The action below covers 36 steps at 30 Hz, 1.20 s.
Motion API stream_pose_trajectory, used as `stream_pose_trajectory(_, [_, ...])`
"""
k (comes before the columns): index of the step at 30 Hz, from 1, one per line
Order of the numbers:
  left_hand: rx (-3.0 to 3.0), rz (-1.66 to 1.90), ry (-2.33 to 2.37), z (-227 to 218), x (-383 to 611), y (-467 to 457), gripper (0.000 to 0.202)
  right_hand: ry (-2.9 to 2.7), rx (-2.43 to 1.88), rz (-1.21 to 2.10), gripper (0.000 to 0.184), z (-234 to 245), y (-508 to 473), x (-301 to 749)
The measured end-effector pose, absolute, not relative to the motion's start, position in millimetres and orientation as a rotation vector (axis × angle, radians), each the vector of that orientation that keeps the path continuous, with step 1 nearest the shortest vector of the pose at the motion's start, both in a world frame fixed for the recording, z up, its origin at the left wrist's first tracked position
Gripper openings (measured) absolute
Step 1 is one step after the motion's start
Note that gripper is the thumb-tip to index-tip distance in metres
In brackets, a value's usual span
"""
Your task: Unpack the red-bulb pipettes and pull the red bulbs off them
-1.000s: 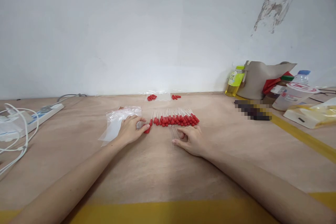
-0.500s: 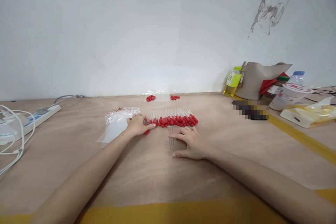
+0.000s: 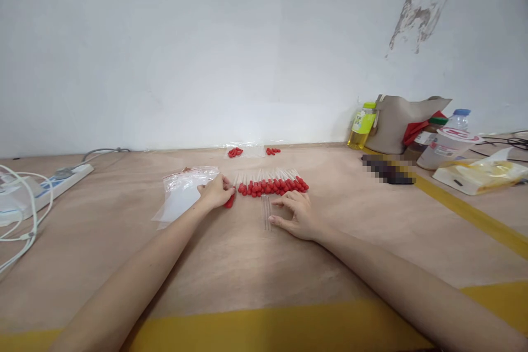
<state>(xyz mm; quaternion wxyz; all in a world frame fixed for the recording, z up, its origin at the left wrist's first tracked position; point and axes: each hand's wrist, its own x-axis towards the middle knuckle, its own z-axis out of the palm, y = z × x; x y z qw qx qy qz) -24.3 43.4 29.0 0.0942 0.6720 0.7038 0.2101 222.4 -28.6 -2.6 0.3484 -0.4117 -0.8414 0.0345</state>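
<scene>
A row of droppers (image 3: 274, 186), thin clear tubes topped with red rubber bulbs, lies across the middle of the table. At its left end, my left hand (image 3: 216, 191) is closed on one dropper, whose red bulb (image 3: 229, 202) shows below the fingers. Several bare glass tubes (image 3: 266, 212) lie side by side in front of the row. My right hand (image 3: 297, 215) rests just right of these tubes, thumb and fingers curved and apart, the thumb tip at the nearest tube. Under and beside my left wrist is a clear zip bag (image 3: 177, 195) with something white in it.
Loose red bulbs (image 3: 235, 152) lie on clear plastic by the wall. A power strip (image 3: 61, 190) with white cables is at the left. To the right stand a yellow-green bottle (image 3: 362, 126), a grey bag (image 3: 391, 124), a plastic cup (image 3: 439, 148) and a tissue pack (image 3: 480, 173).
My right thumb and fingers have drawn closer together beside the glass tubes. My left hand has shifted slightly, its fingers more gathered at the dropper. The view has moved a little.
</scene>
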Motion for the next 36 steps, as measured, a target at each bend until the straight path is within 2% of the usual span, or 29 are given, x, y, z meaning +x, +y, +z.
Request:
stream_pose_trajectory(7, [1.944, 0.869, 2.146, 41, -26, 33, 0.024, -2.094, -1.066, 0.024, 0.033, -4, -29, 222])
stream_pose_trajectory(10, [2.214, 1.099, 1.857, 43, -23, 9, 0.019, -1.950, -1.034, -0.037, 0.055, -6, -27, 222])
stream_pose_trajectory(13, [2.525, 1.053, 1.514, 33, -13, -17, 0.011, -1.908, -0.985, -0.158, 0.067, -6, -27, 224])
stream_pose_trajectory(15, [2.722, 0.998, 1.302, 22, -5, -28, 0.006, -1.988, -0.936, -0.227, 0.059, -4, -28, 224])
stream_pose_trajectory(20, [2.886, 1.136, 0.949, 0, 5, -35, 0.006, -2.161, -0.850, -0.341, 0.019, -2, -31, 223])
stream_pose_trajectory(26, [2.819, 1.109, 0.983, -1, 6, -33, 0.018, -2.225, -0.786, -0.379, 0.018, -7, -30, 219])
stream_pose_trajectory(30, [2.854, 1.038, 0.983, 1, 7, -33, 0.012, -2.213, -0.738, -0.372, 0.017, -7, -31, 218])
stream_pose_trajectory(36, [2.872, 0.955, 1.034, 3, 5, -35, 0.020, -2.241, -0.687, -0.374, 0.016, -6, -33, 219])
